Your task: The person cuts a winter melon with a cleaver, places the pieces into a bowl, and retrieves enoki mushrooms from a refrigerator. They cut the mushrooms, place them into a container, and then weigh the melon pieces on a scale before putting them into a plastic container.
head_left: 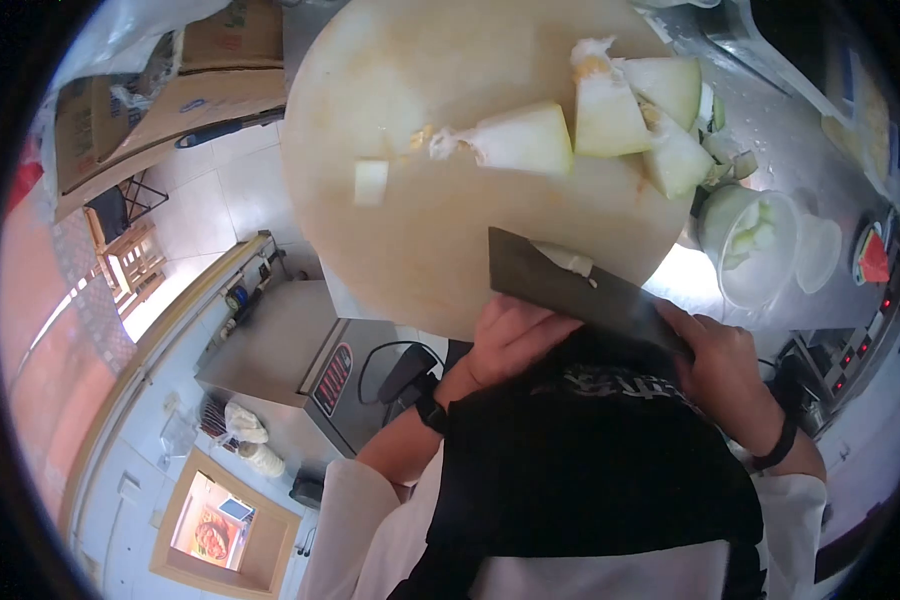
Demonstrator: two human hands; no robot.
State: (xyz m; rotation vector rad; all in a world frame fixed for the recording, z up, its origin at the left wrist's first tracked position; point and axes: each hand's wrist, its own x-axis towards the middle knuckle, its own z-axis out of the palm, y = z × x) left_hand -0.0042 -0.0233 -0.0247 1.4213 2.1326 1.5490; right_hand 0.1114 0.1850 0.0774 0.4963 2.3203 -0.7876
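My right hand (722, 368) is wrapped round the handle end of a cleaver (565, 284), held over the near edge of a round cutting board (440, 240). A small pale scrap (570, 262) clings to the blade's upper side. My left hand (518, 338) is at the blade's near edge, fingers bent and pressed together; whatever they hold is hidden. Farther out on the board lie a wedge of winter melon (525, 138) with stringy pith, several more winter melon chunks (610, 115) and a small pale cut block (371, 183).
Right of the board, a white bowl (745, 240) holds pale green pieces, near a white lid-like disc (818, 255) and green peel scraps (730, 165) on the metal counter. A cardboard box (210, 90) stands at upper left. A steel appliance (280, 350) is to my left.
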